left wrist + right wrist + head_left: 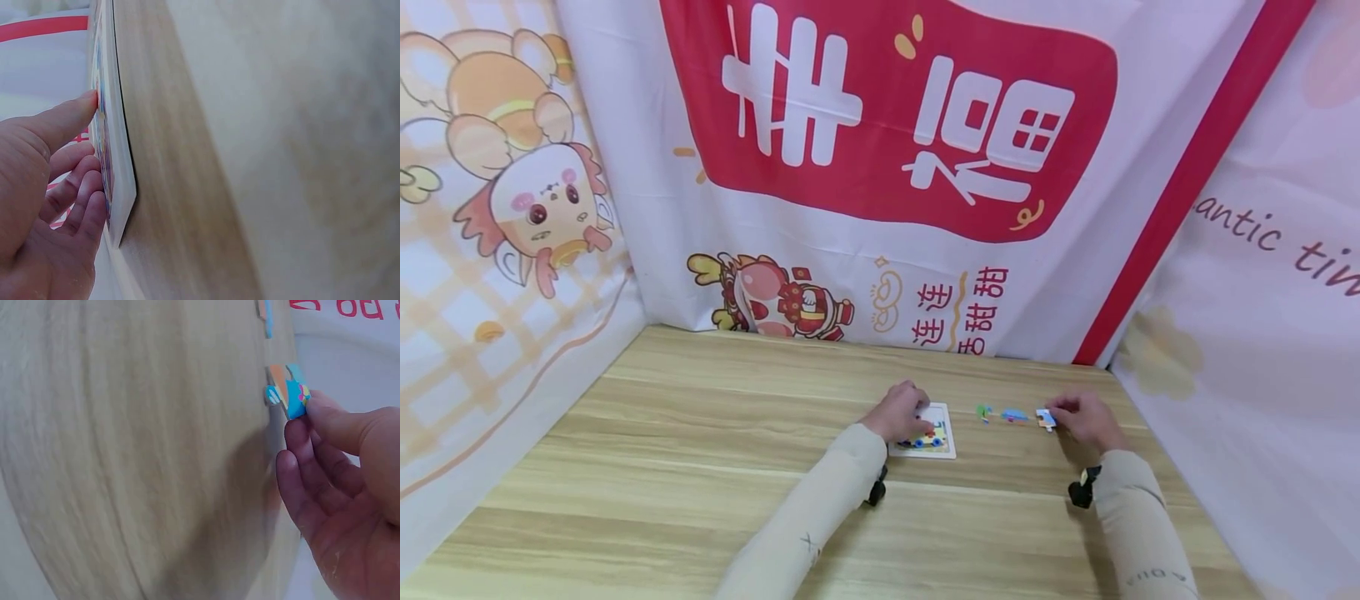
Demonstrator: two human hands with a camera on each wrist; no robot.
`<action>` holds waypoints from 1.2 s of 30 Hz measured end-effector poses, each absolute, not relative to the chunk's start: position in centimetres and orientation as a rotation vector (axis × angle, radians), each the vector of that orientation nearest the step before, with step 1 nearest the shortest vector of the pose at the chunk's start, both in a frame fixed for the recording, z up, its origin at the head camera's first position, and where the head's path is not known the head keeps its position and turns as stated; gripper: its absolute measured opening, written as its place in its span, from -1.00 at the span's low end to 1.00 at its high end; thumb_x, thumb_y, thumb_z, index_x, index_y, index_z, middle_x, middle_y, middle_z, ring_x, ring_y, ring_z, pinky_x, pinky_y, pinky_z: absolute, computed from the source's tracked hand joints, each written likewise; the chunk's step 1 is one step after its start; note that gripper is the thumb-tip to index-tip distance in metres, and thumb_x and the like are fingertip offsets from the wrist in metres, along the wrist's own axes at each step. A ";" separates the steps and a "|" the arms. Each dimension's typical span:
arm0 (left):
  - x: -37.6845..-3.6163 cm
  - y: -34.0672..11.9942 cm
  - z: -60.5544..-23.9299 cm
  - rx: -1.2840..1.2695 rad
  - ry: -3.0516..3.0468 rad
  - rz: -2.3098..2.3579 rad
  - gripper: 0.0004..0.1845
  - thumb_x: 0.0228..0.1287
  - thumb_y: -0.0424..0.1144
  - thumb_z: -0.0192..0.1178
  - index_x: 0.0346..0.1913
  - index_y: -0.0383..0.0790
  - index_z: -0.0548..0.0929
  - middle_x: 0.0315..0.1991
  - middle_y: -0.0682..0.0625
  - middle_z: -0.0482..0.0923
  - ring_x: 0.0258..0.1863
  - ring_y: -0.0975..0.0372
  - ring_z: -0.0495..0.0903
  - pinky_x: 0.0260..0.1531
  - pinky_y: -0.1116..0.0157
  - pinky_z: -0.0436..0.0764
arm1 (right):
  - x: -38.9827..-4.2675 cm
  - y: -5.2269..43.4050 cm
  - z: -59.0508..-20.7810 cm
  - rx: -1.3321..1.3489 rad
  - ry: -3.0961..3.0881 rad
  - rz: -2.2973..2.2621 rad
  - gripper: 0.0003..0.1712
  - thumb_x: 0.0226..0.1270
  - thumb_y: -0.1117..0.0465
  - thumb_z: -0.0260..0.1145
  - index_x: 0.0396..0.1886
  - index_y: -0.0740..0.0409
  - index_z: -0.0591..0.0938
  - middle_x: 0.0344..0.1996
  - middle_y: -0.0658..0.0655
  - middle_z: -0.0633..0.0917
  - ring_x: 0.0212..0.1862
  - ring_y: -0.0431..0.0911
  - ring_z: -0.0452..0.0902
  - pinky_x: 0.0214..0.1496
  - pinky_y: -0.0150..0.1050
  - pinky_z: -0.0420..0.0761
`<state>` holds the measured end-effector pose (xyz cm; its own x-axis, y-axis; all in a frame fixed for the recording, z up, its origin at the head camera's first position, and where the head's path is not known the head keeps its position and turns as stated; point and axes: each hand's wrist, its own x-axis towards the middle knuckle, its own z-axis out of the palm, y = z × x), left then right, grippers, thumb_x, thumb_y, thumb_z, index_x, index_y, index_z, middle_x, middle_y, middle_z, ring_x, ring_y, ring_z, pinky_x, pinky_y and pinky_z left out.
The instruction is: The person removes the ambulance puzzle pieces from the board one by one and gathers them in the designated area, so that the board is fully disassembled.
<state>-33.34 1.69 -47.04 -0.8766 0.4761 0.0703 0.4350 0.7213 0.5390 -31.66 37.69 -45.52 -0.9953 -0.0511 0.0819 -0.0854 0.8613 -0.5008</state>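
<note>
A small square jigsaw puzzle board (pixel 951 452) with a white frame and a colourful picture lies flat on the table. My left hand (pixel 901 413) rests on it and hides its left part. In the left wrist view the thumb and fingertips touch the face of the puzzle board (pixel 127 194), with nothing lifted between them. Off to the right, my right hand (pixel 1086 418) pinches a blue and orange puzzle piece (pixel 295 399) between thumb and forefinger. That piece is tilted, just over the table.
Between the board and my right hand lie a blue puzzle piece (pixel 1015 415) and a green one (pixel 983 412). The wooden table (pixel 760 425) ends at a printed cloth wall (pixel 880 283) behind, with more cloth on both sides.
</note>
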 end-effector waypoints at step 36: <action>-33.6 1.4 -46.8 0.802 2.818 0.819 -0.50 0.15 -0.05 0.37 0.11 -0.24 0.61 -0.04 -0.03 0.52 -0.11 0.23 0.42 -0.05 0.31 0.47 | -33.2 34.2 -44.9 0.180 -2.972 0.693 -0.67 0.30 0.20 0.31 -0.05 0.33 0.66 -0.18 0.27 0.74 -0.09 0.09 0.64 0.01 0.02 0.61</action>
